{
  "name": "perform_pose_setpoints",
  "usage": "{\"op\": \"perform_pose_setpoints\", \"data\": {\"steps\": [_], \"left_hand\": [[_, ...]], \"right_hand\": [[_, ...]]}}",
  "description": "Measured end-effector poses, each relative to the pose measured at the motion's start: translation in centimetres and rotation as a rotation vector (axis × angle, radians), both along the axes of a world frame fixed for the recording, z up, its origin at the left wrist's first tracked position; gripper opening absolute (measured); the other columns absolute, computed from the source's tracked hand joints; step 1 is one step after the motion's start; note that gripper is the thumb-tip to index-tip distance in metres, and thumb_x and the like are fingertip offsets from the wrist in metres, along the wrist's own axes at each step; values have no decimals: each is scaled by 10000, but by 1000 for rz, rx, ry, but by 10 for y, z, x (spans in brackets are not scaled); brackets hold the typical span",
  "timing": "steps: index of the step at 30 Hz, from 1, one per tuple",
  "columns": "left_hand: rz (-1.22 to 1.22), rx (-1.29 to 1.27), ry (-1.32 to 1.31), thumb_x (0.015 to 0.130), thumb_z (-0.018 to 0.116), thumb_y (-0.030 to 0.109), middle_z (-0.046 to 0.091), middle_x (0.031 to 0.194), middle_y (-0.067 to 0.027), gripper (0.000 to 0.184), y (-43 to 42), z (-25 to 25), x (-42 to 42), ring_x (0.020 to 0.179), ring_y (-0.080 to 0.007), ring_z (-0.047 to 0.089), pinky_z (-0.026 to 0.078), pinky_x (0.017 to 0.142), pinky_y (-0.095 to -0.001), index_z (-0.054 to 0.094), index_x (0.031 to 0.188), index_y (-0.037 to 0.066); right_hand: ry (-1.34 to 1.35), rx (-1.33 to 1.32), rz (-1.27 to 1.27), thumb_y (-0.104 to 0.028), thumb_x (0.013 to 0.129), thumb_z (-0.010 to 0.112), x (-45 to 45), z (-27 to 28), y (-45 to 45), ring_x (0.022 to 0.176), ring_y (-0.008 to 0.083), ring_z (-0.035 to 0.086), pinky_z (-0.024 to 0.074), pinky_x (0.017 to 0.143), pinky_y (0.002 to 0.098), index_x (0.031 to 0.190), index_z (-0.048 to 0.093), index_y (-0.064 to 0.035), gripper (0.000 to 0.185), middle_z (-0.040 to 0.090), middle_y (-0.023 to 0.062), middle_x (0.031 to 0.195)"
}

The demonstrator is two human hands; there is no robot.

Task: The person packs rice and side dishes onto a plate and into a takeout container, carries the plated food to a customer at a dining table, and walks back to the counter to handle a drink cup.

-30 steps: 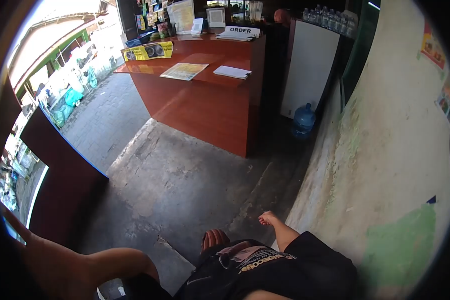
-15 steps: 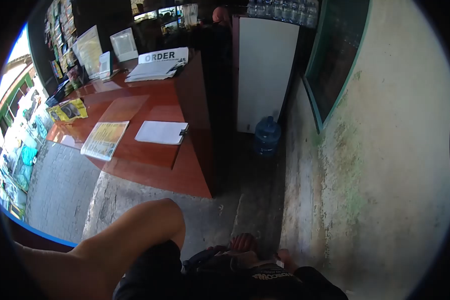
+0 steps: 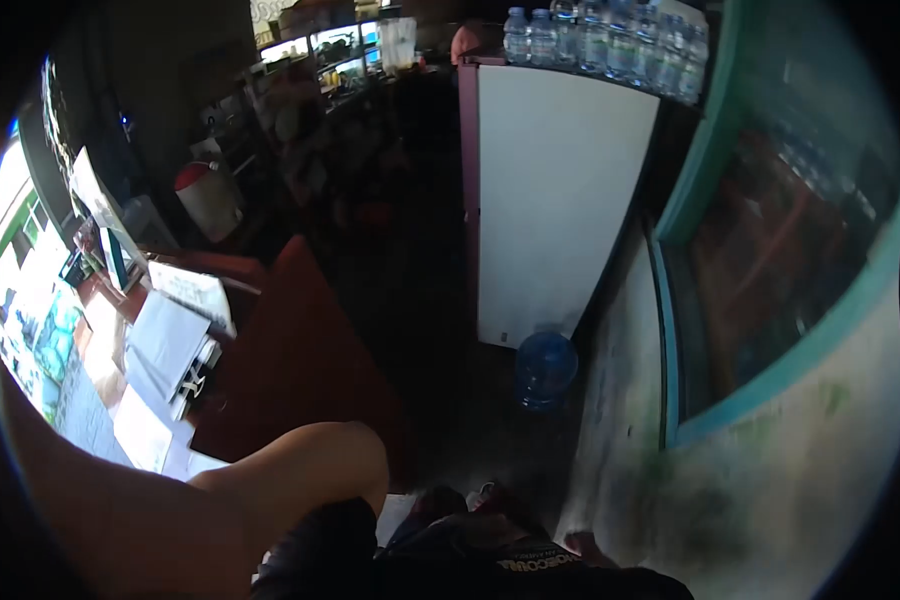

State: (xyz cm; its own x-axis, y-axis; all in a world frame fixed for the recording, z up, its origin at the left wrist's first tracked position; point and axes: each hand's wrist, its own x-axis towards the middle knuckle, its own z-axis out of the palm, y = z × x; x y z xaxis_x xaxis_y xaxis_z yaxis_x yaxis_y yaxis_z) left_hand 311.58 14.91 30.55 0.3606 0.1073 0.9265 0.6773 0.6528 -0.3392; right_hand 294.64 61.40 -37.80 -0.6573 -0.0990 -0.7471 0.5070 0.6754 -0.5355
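My left arm (image 3: 300,465) crosses the lower left, bent at the elbow, and its hand lies outside the picture. Low in the view, beside the dark shirt (image 3: 530,565), part of my right hand (image 3: 590,548) shows near the foot of the wall. It is small and blurred, so its fingers cannot be made out. Left of me is the red-brown counter (image 3: 300,360), with white papers (image 3: 168,340) and a black binder clip (image 3: 192,384) on it.
A blue water jug (image 3: 545,370) stands on the floor before a white cabinet or fridge (image 3: 560,190). Several water bottles (image 3: 620,45) line its top. A green-framed window (image 3: 670,350) is on the right wall. Shelves (image 3: 345,55) and a red-lidded container (image 3: 210,200) are further back.
My view has moved forward and turned. The counter now lies further left, while the white cabinet, jug and window look larger. My left arm stays raised and bent.
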Motion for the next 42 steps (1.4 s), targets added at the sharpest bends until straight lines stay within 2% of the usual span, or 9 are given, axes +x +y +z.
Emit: {"op": "perform_pose_setpoints", "data": {"steps": [2,6,9,11,27,35,37,40,42], "left_hand": [[40,22,3,929,393,378,477,1161,-139,419,-21,4,-45,1217,-333,358,73,1104,-606,459,1251,118],[84,51,-5,927,396,390,492,1129,-137,418,-65,-3,-128,1200,-329,375,79,1101,-609,466,1243,126],[90,68,2,925,398,399,503,1106,-135,417,-107,-11,-189,1187,-326,387,83,1099,-611,472,1238,132],[101,77,33,924,399,405,510,1090,-134,417,-141,-16,-219,1178,-324,395,86,1098,-612,476,1234,136],[432,70,-28,917,411,453,570,962,-124,415,-409,-11,-376,1109,-307,462,110,1088,-622,507,1204,168],[571,107,1,913,416,476,600,899,-119,415,-577,-12,-444,1074,-299,496,121,1083,-627,523,1189,185],[625,293,49,944,373,387,594,789,-65,340,-628,-26,-472,1006,-296,529,235,1034,-621,561,988,107],[1165,522,-339,941,397,328,605,777,-177,378,-699,-52,-509,784,-333,581,446,856,-554,540,851,-10],[917,782,-464,944,459,253,625,870,-190,292,-752,-88,-545,831,-329,598,469,847,-467,568,889,-13]], "right_hand": [[538,235,754,-265,836,534,-130,-1,-38,619,250,594,462,623,409,678,640,-105,249,626,111,707],[985,252,882,-290,812,533,-363,62,-209,635,230,606,479,607,388,846,637,-147,179,642,85,767],[363,-537,-2,-107,877,510,-435,126,-338,588,183,605,488,507,310,882,619,-47,125,630,82,743],[326,-678,70,-110,914,468,-455,136,-403,615,153,607,491,510,264,918,604,-10,169,624,79,745],[-84,-194,880,-127,880,516,-506,110,-787,643,121,610,506,569,251,908,657,-55,160,653,43,774],[-264,-331,611,-162,854,579,-602,54,-1065,514,138,598,491,461,262,771,663,-21,184,640,63,658],[-283,-297,612,-213,857,577,-638,68,-1115,489,137,584,470,441,262,736,657,-17,243,632,62,629],[-137,-393,744,-272,864,573,-673,86,-1178,483,131,573,458,442,263,725,665,-24,299,637,54,629],[-149,-386,718,-308,858,611,-689,94,-1212,518,107,577,466,470,248,727,664,-28,313,635,41,631]]}}
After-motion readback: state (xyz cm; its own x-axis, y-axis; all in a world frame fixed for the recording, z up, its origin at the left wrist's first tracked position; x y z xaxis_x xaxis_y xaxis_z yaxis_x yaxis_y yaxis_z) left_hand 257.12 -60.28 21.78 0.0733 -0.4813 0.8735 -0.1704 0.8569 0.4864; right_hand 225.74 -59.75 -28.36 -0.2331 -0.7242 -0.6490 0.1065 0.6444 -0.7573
